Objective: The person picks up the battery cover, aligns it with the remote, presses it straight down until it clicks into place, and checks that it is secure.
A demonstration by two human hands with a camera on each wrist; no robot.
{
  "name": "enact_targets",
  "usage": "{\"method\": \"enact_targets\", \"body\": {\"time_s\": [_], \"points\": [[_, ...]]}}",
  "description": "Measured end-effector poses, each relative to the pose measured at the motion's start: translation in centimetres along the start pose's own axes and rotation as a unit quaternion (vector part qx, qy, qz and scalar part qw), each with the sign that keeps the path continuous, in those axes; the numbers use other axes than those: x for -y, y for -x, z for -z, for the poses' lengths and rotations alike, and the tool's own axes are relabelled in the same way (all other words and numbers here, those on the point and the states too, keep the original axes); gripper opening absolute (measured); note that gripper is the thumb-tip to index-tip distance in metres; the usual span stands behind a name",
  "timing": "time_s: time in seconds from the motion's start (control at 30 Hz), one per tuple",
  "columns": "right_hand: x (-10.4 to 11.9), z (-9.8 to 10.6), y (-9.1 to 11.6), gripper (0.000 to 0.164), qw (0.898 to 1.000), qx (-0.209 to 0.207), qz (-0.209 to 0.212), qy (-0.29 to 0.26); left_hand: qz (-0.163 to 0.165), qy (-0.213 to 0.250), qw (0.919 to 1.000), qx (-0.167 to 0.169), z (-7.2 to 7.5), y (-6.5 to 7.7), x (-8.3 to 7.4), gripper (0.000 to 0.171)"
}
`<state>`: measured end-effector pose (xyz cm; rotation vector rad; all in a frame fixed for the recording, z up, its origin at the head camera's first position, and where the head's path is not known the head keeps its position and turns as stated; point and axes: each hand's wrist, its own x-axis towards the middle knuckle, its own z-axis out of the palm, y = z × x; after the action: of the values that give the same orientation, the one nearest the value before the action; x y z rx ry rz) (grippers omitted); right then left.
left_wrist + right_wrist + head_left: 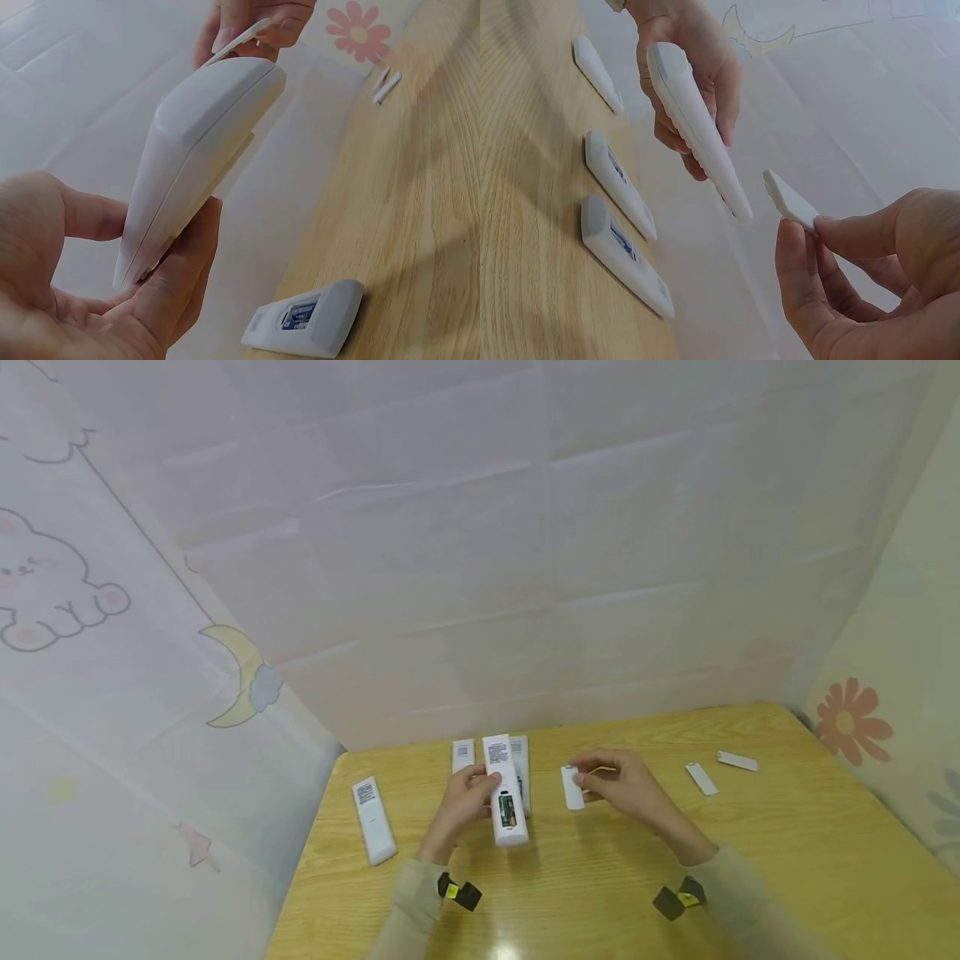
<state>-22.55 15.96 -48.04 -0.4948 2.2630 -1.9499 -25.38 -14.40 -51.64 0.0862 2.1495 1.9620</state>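
Note:
My left hand (pixel 467 802) grips a white remote control (pixel 512 837) above the table, its back turned up. Batteries (pixel 507 810) show in the uncovered compartment. Between thumb and fingers, my right hand (pixel 618 785) pinches a white battery cover (pixel 572 795), held to the right of the remote and apart from it. In the right wrist view the cover (pixel 791 201) is tilted, close to the end of the held remote (pixel 697 131). Behind the held remote, two more white remotes lie on the table; the right one (pixel 522 752) is partly hidden by it.
On the wooden table (pixel 600 893), a white remote (pixel 375 822) with its cover on lies at the left. Two loose battery covers, one nearer (pixel 702 779) and one farther (pixel 737 762), lie at the right. A pale printed sheet (pixel 480 568) hangs behind the table.

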Motion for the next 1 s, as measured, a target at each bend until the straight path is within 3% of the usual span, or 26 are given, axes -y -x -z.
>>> {"method": "enact_targets", "body": {"time_s": [1.0], "points": [[0.7, -1.5, -1.2, 0.028, 1.000, -0.010, -0.017, 0.023, 0.003, 0.028, 0.9995, 0.015, -3.0, -0.4, -0.3, 0.055]]}}
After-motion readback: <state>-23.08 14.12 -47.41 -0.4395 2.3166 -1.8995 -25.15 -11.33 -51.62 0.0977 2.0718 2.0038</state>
